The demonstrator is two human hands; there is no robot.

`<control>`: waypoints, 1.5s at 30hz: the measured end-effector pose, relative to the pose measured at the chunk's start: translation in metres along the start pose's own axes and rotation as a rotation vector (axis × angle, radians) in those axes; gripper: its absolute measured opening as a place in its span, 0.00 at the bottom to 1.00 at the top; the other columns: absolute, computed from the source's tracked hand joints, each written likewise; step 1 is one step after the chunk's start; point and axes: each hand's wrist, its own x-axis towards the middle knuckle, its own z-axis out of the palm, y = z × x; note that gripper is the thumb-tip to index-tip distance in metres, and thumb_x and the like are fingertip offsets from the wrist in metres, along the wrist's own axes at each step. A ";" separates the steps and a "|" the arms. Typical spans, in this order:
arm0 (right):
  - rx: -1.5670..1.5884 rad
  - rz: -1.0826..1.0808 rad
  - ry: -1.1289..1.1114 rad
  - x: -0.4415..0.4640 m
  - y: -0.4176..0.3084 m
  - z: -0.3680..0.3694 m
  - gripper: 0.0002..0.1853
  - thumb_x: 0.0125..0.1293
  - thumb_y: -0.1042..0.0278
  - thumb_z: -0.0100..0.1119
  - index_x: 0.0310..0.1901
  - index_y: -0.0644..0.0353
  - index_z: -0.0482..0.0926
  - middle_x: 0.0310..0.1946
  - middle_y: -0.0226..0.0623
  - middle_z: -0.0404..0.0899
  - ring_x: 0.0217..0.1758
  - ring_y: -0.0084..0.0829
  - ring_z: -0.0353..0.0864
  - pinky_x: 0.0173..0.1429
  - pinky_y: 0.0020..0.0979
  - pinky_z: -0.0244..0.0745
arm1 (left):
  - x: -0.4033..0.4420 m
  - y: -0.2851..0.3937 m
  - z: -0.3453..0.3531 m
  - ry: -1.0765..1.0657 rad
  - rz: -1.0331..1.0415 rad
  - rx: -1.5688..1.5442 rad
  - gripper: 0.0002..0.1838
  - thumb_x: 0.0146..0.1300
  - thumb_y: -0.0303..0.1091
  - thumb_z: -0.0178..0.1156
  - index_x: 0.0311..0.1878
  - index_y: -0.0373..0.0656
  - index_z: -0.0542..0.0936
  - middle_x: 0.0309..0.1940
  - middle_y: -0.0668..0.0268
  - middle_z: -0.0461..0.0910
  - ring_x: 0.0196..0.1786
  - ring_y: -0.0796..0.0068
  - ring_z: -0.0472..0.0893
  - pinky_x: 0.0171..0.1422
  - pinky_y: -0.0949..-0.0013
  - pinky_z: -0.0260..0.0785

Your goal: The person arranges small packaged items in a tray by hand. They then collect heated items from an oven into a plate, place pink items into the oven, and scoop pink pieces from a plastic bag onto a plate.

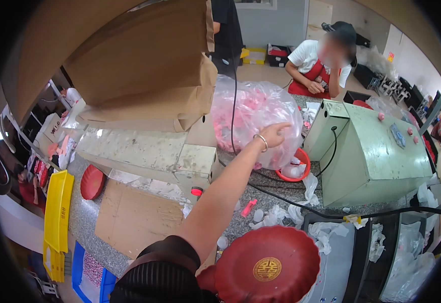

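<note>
My left hand (273,135) reaches forward over a large clear plastic bag (240,108) with pink items inside. A bracelet is on its wrist. The index finger is stretched out and the other fingers are partly bent, against or just above the bag's surface. I make out nothing held in it. My right hand is not in view. Beside the bag stands an orange-red basin (306,164) with whitish plastic in it. Nearer to me is a red scalloped dish (281,257) with a gold emblem.
Two pale green machine housings (372,156) flank the bag. Black cables cross the granite worktop (261,194), by a pink piece (249,207) and plastic scraps. Cardboard (134,217), another red dish (93,182) and yellow trays (58,212) lie left. A person (316,65) leans opposite.
</note>
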 end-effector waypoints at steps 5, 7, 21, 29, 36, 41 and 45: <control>0.229 0.021 -0.057 0.001 -0.020 0.024 0.39 0.61 0.75 0.59 0.71 0.58 0.50 0.68 0.40 0.58 0.68 0.36 0.60 0.70 0.36 0.56 | -0.052 0.046 0.010 -0.307 0.082 0.398 0.27 0.54 0.35 0.54 0.60 0.58 0.73 0.55 0.60 0.77 0.58 0.58 0.75 0.61 0.54 0.65; 0.295 -0.011 -0.040 0.004 -0.055 0.058 0.41 0.59 0.77 0.59 0.72 0.59 0.49 0.67 0.41 0.60 0.68 0.39 0.61 0.70 0.38 0.56 | -0.072 0.042 0.014 -0.320 0.110 0.396 0.26 0.55 0.38 0.55 0.61 0.56 0.72 0.57 0.59 0.75 0.59 0.57 0.74 0.62 0.53 0.63; 0.100 -1.011 0.269 0.183 -0.142 0.217 0.33 0.60 0.83 0.46 0.68 0.69 0.51 0.63 0.50 0.63 0.63 0.39 0.66 0.67 0.34 0.58 | -0.178 0.059 -0.016 -0.518 0.342 0.545 0.24 0.58 0.41 0.57 0.57 0.44 0.72 0.55 0.52 0.74 0.56 0.53 0.75 0.62 0.57 0.65; -0.550 -1.223 0.253 0.282 -0.186 0.269 0.35 0.54 0.85 0.47 0.67 0.69 0.51 0.61 0.61 0.62 0.64 0.57 0.63 0.66 0.44 0.60 | -0.200 0.062 -0.016 -0.700 0.011 0.505 0.15 0.57 0.34 0.58 0.41 0.30 0.77 0.40 0.46 0.79 0.48 0.52 0.80 0.51 0.56 0.71; -0.888 -1.010 -0.017 0.285 -0.167 0.268 0.35 0.51 0.84 0.51 0.64 0.69 0.55 0.55 0.64 0.66 0.53 0.63 0.71 0.55 0.52 0.68 | -0.195 0.092 -0.075 0.121 0.183 0.211 0.08 0.49 0.22 0.52 0.34 0.40 0.71 0.37 0.55 0.73 0.43 0.50 0.76 0.46 0.55 0.69; -0.896 -1.072 -0.014 0.297 -0.154 0.254 0.35 0.51 0.83 0.52 0.63 0.70 0.55 0.54 0.64 0.67 0.53 0.63 0.71 0.55 0.51 0.69 | -0.163 0.085 -0.056 0.354 0.147 0.512 0.26 0.47 0.19 0.53 0.53 0.42 0.66 0.56 0.55 0.70 0.63 0.51 0.65 0.65 0.55 0.57; -0.860 -0.991 -0.049 0.316 -0.176 0.249 0.36 0.51 0.82 0.54 0.64 0.72 0.54 0.54 0.64 0.68 0.53 0.63 0.71 0.56 0.50 0.69 | -0.144 0.087 -0.042 0.153 -0.087 0.638 0.30 0.51 0.24 0.56 0.60 0.44 0.62 0.62 0.57 0.67 0.70 0.53 0.57 0.70 0.47 0.48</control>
